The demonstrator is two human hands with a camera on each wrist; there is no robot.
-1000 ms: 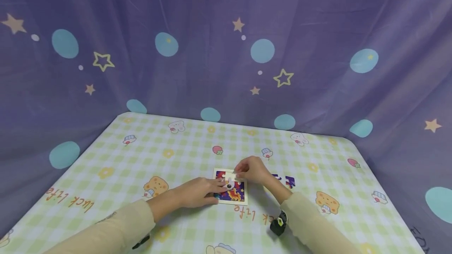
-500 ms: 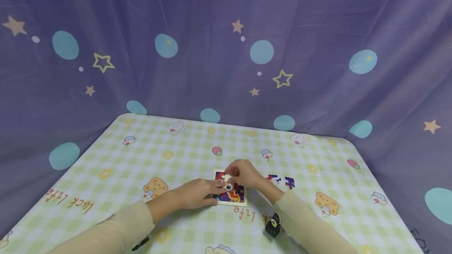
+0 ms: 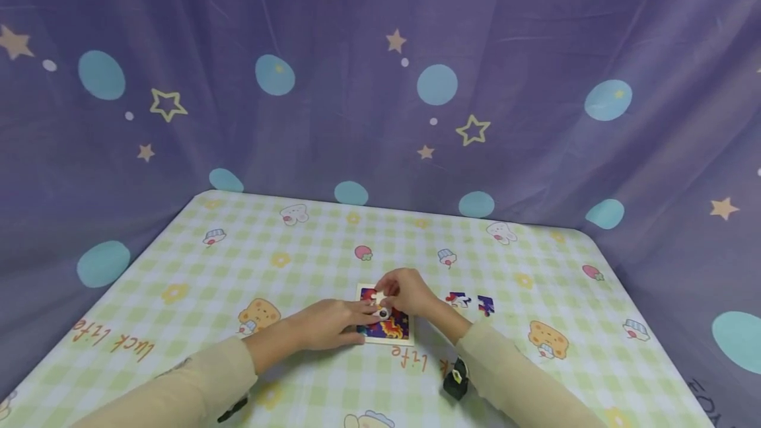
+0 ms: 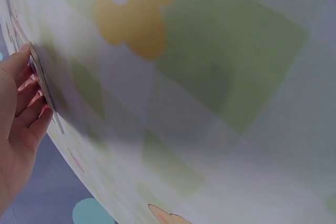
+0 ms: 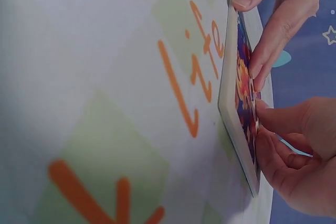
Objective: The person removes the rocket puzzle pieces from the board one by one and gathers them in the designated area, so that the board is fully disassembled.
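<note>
Right hand (image 3: pixel 409 290) shifted left over puzzle (image 3: pixel 394 329), fingers curled, grip unclear; left hand (image 3: pixel 326 324) fingers extended.

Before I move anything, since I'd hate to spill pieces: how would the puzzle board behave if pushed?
The puzzle board looks stiff, judging by its straight edge. Broad and low, it would probably slide rather than tip. The loose pieces right of it suggest fitted ones might drop out if tilted.

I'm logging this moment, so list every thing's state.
Puzzle: unfinished, lying flat.
Red-and-white piece: loose, beside the puzzle.
Mostly blue piece: loose, farther from the puzzle.
Left hand: resting on the puzzle.
Right hand: fingers bent, touching the puzzle; grip unclear.
Tablecloth: spread out.
Curtain: hanging.
</note>
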